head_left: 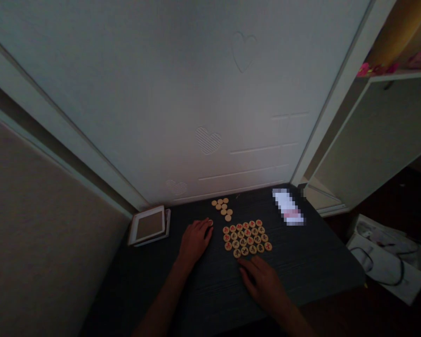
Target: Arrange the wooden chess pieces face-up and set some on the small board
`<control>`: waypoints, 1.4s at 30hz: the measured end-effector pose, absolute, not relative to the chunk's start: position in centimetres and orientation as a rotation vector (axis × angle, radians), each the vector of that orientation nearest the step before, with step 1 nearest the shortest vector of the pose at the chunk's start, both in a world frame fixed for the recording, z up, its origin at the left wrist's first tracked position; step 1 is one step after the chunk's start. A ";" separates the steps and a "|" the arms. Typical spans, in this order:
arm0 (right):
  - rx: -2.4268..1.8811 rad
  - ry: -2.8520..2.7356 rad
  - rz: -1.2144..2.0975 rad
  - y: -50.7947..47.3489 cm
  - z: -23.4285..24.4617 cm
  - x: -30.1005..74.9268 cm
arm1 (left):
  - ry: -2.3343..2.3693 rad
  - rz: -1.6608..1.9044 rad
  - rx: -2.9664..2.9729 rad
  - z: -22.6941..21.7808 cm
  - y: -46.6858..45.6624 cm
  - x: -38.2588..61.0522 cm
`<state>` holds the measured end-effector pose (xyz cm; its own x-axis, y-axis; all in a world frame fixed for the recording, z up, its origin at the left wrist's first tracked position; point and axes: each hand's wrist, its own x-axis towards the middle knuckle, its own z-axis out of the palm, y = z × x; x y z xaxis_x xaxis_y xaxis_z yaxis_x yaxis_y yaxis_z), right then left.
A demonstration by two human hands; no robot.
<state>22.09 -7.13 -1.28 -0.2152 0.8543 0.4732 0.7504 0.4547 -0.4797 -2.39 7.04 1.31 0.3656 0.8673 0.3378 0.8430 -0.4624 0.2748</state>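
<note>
Rows of round wooden xiangqi pieces (pixel 243 242) lie face up on the dark table, marked with red or black characters. Behind them is a loose group of plain-looking xiangqi pieces (pixel 223 212), no characters showing. My left hand (pixel 195 239) rests left of the rows, its fingertips closed at one pale xiangqi piece (pixel 211 222), partly covered. Just in front of the rows, my right hand (pixel 262 278) lies low over the tabletop. Its fingers reach toward the front-left piece (pixel 237 253), with the thumb apart and nothing visible in the grasp.
A shallow box or framed tray (pixel 149 225) sits at the table's left rear. Toward the right rear lies a blurred-out bright rectangular object (pixel 288 207). A white panel with hearts (pixel 210 140) rises behind the table (pixel 301 262). White bags or boxes (pixel 386 262) stand beyond the right edge.
</note>
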 end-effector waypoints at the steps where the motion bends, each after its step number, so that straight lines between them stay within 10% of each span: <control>1: -1.333 -2.006 0.205 -7.1 -1.2 22.1 | 1.596 0.670 2.553 1.3 6.5 -2.8; 42: -1.037 -1.787 0.592 -7.0 -0.6 20.9 | 1.037 0.955 1.460 2.7 -5.0 1.7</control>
<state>20.93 -6.96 -0.56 -0.1867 0.8511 0.4907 0.3897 0.5226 -0.7583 1.74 -5.01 2.68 0.3042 0.9521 0.0301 0.1081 -0.0659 0.9920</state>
